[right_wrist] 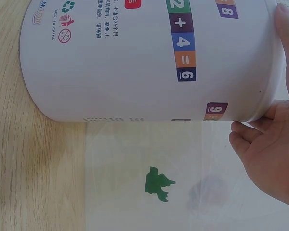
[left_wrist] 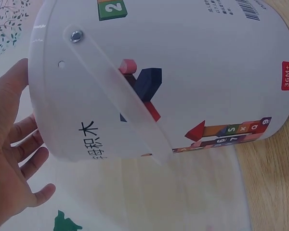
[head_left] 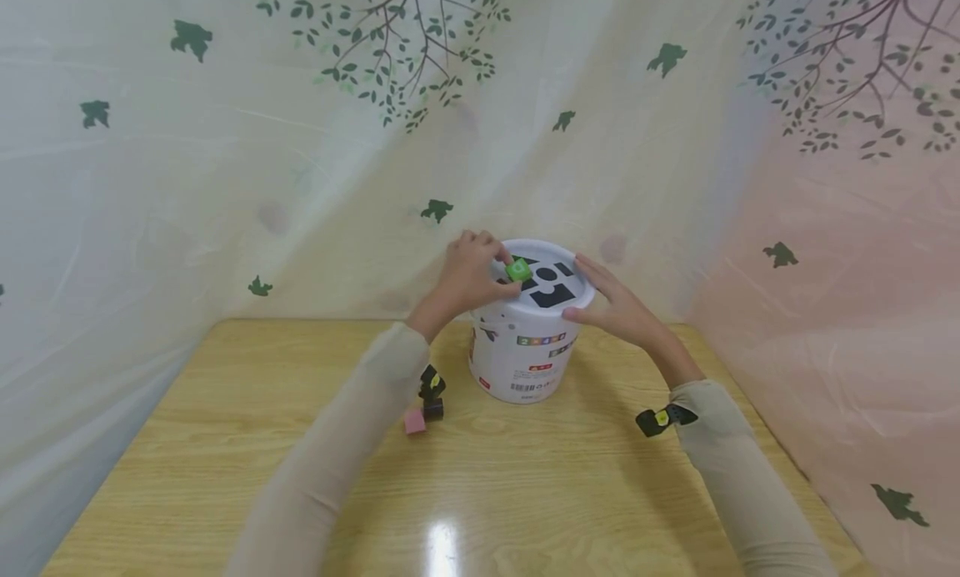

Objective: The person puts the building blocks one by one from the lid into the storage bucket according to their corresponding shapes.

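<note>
In the head view, a white bucket (head_left: 525, 364) stands on the table under a round lid (head_left: 577, 290) with black shapes on it. My left hand (head_left: 474, 270) reaches over the lid from the left and pinches a small green block (head_left: 518, 269) between thumb and finger. Whether the block touches the lid I cannot tell. On the right side my right hand (head_left: 617, 308) holds the bucket's upper rim, thumb at the front and fingers farther back. The left wrist view shows my left hand (left_wrist: 14, 144) beside the bucket's top; the block is hidden there.
Left of the bucket lie a pink block (head_left: 415, 421) and a dark block (head_left: 433, 408), beside a black strap piece (head_left: 431, 383) partly behind the left sleeve. The wooden table (head_left: 525, 494) ends at a printed curtain (head_left: 337, 185). Another black strap device (head_left: 666, 419) sits on the right wrist.
</note>
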`<action>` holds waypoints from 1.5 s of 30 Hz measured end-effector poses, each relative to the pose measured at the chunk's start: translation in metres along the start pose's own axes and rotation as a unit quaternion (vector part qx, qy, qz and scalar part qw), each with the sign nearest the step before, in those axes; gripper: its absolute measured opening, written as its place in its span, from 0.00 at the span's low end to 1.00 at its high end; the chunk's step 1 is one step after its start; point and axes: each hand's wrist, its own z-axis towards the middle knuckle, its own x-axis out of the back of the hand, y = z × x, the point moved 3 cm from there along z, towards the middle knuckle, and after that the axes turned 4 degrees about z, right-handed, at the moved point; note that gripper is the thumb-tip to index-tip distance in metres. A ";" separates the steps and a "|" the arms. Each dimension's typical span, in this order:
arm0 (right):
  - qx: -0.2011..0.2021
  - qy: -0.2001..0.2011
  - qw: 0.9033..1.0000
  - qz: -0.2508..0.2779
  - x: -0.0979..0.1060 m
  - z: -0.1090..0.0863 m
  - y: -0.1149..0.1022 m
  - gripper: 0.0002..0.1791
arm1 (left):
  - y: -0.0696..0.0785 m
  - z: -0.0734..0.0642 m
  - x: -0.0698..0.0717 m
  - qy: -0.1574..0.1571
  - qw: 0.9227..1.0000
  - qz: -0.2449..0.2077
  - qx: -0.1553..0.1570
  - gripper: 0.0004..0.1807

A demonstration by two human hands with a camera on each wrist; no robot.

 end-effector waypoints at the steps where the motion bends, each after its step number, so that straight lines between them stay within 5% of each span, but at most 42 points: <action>1: 0.000 -0.001 1.000 0.001 0.000 0.000 0.000 0.55 | 0.001 0.000 -0.001 -0.001 1.000 0.001 -0.002 0.24; 31: -0.001 0.001 1.000 0.000 0.000 0.000 0.001 0.55 | 0.007 0.001 -0.005 -0.025 0.999 0.011 0.024 0.24; 45: 0.001 0.001 1.000 -0.006 0.000 0.000 0.000 0.55 | 0.003 -0.004 -0.007 0.008 1.000 -0.006 0.016 0.24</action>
